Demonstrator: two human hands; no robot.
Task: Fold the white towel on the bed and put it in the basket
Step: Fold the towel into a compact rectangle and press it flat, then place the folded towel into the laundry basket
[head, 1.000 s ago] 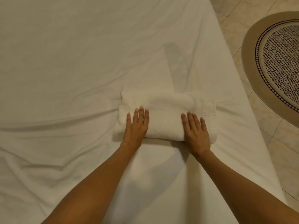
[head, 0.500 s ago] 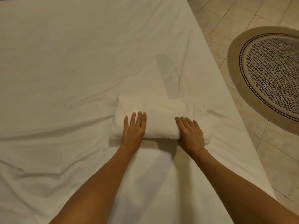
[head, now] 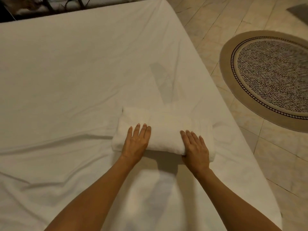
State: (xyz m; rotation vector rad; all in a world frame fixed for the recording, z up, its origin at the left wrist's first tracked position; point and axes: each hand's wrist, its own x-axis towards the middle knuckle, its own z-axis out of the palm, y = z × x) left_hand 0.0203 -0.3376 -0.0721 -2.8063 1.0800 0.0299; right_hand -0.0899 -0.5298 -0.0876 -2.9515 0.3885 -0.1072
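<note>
Under both hands the towel [head: 166,130] is plain white, unpatterned. The sheet [head: 75,80] around them is off-white with a grey shadow streak beyond the right hand [head: 195,148]. Far right of that hand, the beige-tiled floor [head: 208,22] carries an oval rug [head: 270,77]: tan border, dark-and-white checked ring, black-and-cream speckled middle.

A round woven rug [head: 273,77] with a tan border and a dark speckled centre is laid on the beige tiled floor [head: 216,25], while dark, indistinct furniture [head: 50,5] is seen at the top left edge.
</note>
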